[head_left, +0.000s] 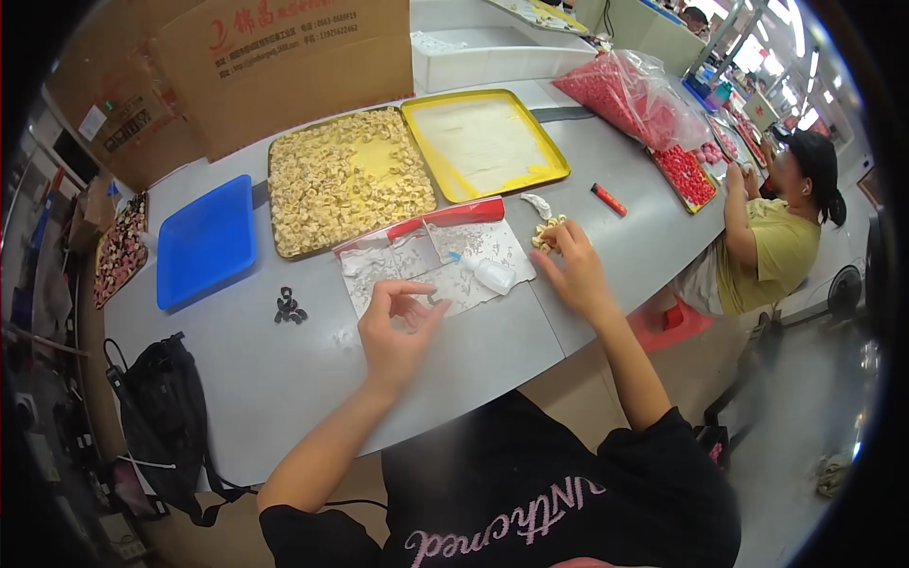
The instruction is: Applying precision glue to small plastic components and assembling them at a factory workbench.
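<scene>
My left hand [396,331] hovers at the front edge of a spotted paper sheet [365,275], thumb and forefinger closing on a small dark piece [434,295]. Over on the right, my right hand [575,273] has its fingertips pinched at a little pile of cream-coloured pieces [540,243]; the fingers partly hide what they grip. A small clear squeeze bottle [496,276] with a blue tip lies on the paper. Left of the paper, several small black pieces [289,308] sit in a heap on the grey table [473,350].
Behind the paper stand a tray of cream pieces [331,189] and a yellow-rimmed tray [559,174]. A blue tray [208,248], black bag [166,398] and cardboard box [294,85] are leftward. Rightward are a red marker-like tube [609,200], a bag of pink pieces [625,99] and a seated person [781,237].
</scene>
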`<state>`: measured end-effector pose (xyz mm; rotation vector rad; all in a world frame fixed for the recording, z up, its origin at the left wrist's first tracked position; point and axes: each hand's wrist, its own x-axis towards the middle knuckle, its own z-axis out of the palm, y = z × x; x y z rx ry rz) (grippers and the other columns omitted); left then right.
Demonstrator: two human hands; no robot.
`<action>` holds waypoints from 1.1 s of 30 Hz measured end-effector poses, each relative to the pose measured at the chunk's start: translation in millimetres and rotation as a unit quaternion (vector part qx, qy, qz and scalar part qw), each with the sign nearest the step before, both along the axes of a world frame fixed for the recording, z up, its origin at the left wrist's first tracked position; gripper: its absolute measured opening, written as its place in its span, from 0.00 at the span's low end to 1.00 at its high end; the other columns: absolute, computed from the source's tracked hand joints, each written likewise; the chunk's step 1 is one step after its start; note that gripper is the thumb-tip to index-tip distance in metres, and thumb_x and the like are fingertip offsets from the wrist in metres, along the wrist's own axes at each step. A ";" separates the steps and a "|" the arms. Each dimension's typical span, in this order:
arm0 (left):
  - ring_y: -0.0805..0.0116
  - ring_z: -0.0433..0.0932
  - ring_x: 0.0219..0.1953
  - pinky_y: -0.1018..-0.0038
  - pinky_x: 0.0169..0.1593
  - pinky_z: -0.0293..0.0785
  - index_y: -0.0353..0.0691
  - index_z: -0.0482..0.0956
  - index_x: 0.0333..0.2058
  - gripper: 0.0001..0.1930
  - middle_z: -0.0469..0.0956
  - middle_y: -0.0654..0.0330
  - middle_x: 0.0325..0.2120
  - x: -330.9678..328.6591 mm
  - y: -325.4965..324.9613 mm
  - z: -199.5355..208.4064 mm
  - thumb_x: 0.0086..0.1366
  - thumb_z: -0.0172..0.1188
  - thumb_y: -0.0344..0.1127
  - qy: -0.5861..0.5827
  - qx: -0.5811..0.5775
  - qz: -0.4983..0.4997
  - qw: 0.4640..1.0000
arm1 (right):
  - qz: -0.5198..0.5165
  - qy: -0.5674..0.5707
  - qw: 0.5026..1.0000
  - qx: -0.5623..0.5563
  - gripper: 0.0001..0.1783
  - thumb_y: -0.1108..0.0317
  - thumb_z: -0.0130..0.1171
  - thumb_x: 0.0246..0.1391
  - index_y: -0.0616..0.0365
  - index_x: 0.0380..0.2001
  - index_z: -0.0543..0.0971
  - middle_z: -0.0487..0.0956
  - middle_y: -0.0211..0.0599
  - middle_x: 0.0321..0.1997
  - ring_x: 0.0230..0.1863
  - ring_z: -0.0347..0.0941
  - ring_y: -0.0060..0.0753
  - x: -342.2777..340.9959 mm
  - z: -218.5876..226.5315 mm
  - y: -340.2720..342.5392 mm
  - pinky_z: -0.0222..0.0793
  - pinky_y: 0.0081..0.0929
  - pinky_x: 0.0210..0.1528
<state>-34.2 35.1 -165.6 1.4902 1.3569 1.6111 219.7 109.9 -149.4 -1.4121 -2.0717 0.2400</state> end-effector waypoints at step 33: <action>0.82 0.71 0.25 0.84 0.27 0.67 0.39 0.67 0.38 0.20 0.77 0.62 0.35 -7.7 4.0 -1.4 0.52 0.70 0.26 -0.082 0.052 0.074 0.993 | 0.389 0.411 0.795 -0.219 0.10 0.85 0.60 0.48 0.66 0.34 0.73 0.72 0.38 0.39 0.41 0.73 0.27 -110.8 16.5 23.7 0.74 0.22 0.44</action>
